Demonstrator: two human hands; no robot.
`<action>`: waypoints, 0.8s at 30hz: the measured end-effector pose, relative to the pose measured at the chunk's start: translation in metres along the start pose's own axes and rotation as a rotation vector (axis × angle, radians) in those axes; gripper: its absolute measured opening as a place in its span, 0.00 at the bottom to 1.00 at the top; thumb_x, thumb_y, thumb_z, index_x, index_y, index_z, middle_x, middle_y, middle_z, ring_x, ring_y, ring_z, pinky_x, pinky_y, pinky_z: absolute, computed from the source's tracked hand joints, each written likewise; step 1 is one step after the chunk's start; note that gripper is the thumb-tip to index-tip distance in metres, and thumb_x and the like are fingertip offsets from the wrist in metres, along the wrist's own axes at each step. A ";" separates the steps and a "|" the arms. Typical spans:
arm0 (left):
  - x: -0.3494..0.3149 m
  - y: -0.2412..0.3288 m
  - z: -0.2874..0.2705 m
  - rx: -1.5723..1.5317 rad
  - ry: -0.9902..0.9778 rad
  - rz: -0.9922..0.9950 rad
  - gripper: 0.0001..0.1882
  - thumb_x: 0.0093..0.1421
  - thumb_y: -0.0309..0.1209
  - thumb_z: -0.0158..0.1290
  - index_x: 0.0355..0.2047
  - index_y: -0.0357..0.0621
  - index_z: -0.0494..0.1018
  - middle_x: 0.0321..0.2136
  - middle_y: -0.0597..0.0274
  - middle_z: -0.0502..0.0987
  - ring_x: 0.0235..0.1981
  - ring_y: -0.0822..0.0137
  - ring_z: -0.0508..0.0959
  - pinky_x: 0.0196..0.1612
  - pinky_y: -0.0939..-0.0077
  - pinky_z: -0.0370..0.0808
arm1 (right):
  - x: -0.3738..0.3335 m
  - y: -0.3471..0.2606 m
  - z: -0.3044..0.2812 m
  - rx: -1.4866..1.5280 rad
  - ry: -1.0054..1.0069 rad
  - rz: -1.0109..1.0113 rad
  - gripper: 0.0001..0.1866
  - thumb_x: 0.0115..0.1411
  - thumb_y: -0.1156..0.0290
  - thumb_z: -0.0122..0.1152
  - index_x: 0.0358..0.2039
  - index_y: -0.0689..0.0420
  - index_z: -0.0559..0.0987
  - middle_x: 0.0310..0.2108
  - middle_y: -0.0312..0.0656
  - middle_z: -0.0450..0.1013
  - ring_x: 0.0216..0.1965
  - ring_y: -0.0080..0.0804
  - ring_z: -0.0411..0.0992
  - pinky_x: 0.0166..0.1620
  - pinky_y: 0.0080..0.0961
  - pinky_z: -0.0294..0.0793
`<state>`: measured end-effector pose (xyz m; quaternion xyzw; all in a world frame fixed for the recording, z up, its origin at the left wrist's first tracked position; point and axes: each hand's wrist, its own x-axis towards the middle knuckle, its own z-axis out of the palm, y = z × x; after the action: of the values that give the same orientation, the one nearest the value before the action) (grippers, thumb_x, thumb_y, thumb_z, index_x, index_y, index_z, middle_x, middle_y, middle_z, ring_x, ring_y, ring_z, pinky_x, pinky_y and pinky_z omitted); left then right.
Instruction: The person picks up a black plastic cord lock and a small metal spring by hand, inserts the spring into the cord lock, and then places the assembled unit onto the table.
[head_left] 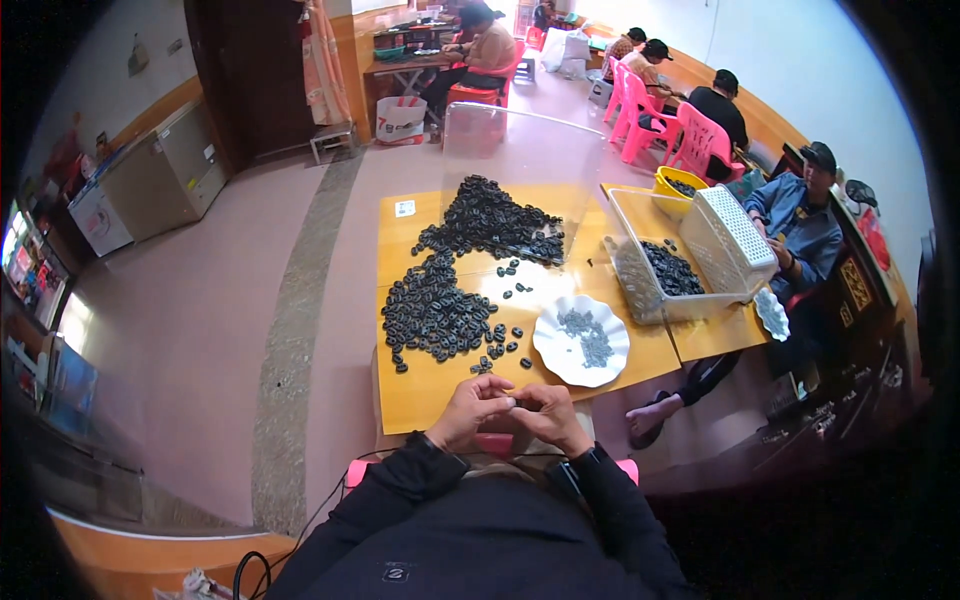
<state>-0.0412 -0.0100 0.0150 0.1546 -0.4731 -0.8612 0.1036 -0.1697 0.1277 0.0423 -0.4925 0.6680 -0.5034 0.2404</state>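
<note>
Left hand (468, 410) and right hand (553, 416) meet over near edge of yellow table (645, 347), fingers curled nearly closed, tips pinching what looks like a small dark piece (518, 402), mostly hidden. Probably light, stiff, bit slippery; best held by outer rim. Similar black pieces (435, 312) heap ahead.

No text is legible on jacket emblem (396, 573) or table label (404, 208)

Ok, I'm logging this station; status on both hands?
Left hand, right hand together, pinching a small piece, mostly hidden. Black pieces heaped ahead on table. Scalloped plate just beyond right hand.
</note>
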 end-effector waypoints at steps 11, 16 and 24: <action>-0.004 0.002 0.004 -0.081 0.029 -0.009 0.12 0.58 0.21 0.55 0.42 0.36 0.70 0.34 0.60 0.77 0.34 0.72 0.79 0.38 0.78 0.79 | 0.001 0.024 -0.001 0.056 -0.092 -0.071 0.11 0.57 0.73 0.65 0.40 0.63 0.79 0.29 0.31 0.74 0.31 0.14 0.68 0.34 0.15 0.69; 0.002 -0.007 -0.002 -0.056 0.002 0.024 0.09 0.61 0.22 0.54 0.42 0.37 0.70 0.35 0.59 0.77 0.35 0.69 0.79 0.38 0.75 0.80 | 0.002 0.028 -0.007 0.189 -0.128 -0.017 0.11 0.59 0.73 0.61 0.42 0.64 0.79 0.32 0.39 0.78 0.35 0.21 0.73 0.39 0.20 0.73; 0.004 -0.001 0.003 -0.079 0.058 0.019 0.09 0.61 0.25 0.54 0.41 0.36 0.69 0.29 0.61 0.75 0.30 0.70 0.78 0.37 0.75 0.79 | 0.008 0.022 -0.065 0.051 0.356 -0.009 0.13 0.60 0.78 0.58 0.45 0.66 0.77 0.32 0.36 0.76 0.31 0.19 0.73 0.36 0.17 0.74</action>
<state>-0.0461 -0.0089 0.0151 0.1709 -0.4369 -0.8733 0.1316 -0.2348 0.1486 0.0484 -0.3925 0.6848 -0.6004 0.1283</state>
